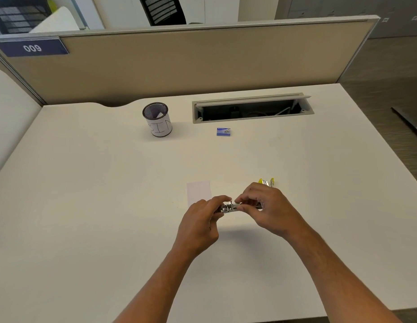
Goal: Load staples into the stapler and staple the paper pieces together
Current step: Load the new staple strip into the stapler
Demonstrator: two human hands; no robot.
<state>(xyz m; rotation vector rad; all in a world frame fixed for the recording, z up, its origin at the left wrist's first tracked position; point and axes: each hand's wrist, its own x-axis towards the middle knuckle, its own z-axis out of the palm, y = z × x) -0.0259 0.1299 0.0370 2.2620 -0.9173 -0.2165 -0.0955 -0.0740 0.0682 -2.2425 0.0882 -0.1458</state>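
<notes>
We're looking down on a broad white desk (pixel 86 206) with a beige partition (pixel 179 64) along its far edge, and an open cable tray (pixel 251 109) sunk into the top. Left of that tray stands a mesh pen cup (pixel 157 119) wrapped in white paper. Nearer us, both forearms reach in and meet over the middle of the desk. The left hand (pixel 200 226) curls round one end of the stapler (pixel 230 207) — thumb and forefinger pinching the shiny metal — while the right hand (pixel 266 212) closes its fingers on the other end, so the metal body bridges the two grips, held just above the surface. The yellow part of it (pixel 266 182) sticks out behind the right knuckles. Just beyond the left hand lies the paper piece (pixel 199 192), flat and partly covered by the fingers. Smallest of all, the blue staple box (pixel 223 131) sits well apart, in front of the cable tray.
</notes>
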